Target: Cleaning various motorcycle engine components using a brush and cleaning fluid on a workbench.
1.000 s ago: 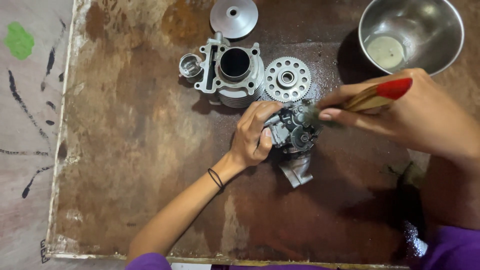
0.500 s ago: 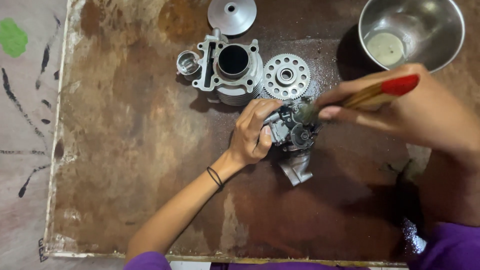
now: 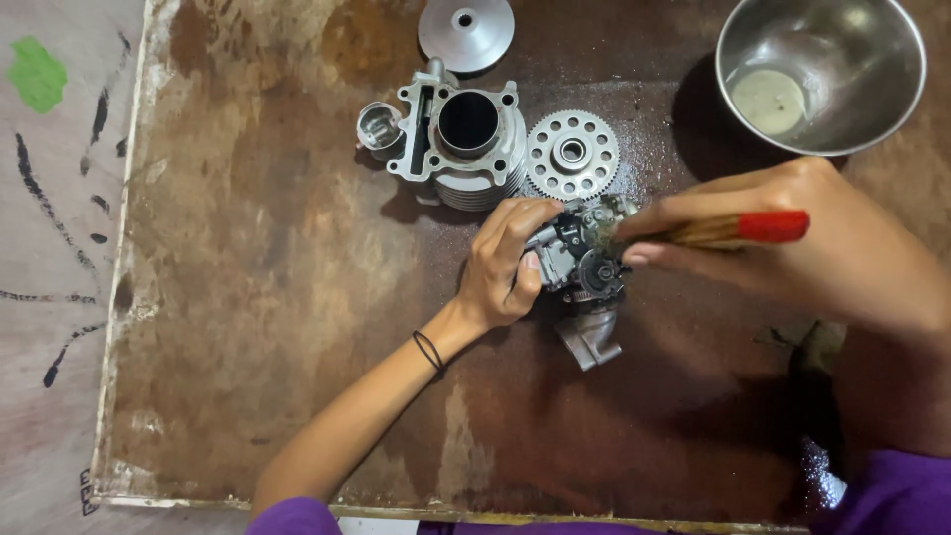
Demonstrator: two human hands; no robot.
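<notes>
Left hand (image 3: 505,267) is curled around the left side of a small grey-and-black metal carburettor assembly (image 3: 584,263), fingers wrapped over its top edge, thumb against the near side — firm grip, hand mostly closed. Thin black band (image 3: 428,351) sits on that wrist.

Right hand (image 3: 792,248) is pinched shut on a wooden-handled brush with a red end (image 3: 738,230). Handle runs roughly level, red end pointing right, bristle end touching the carburettor's upper right. Bristles themselves are too blurred to make out.

Carburettor sits on the stained brown metal-topped work board (image 3: 277,297), about mid-board, slightly right of centre. A pale grey angled intake stub (image 3: 589,342) projects from its near side and rests on the board.

Just beyond the carburettor, nearly touching the left fingertips: a flat silver sprocket disc with round holes (image 3: 572,154). Left of that, touching or just beside it, a grey finned aluminium engine cylinder (image 3: 466,144), bore facing up. A small silver piston (image 3: 378,127) stands against the cylinder's left side. Further back, a shallow silver conical pulley face (image 3: 466,32) — partly cut off by the top edge.

Top right: round stainless steel bowl (image 3: 852,109) holding a shallow pool of pale liquid, well apart from the carburettor.

Purple sleeves show at the bottom edge. The board lies on a pale floor with black and green paint marks (image 3: 40,74).
</notes>
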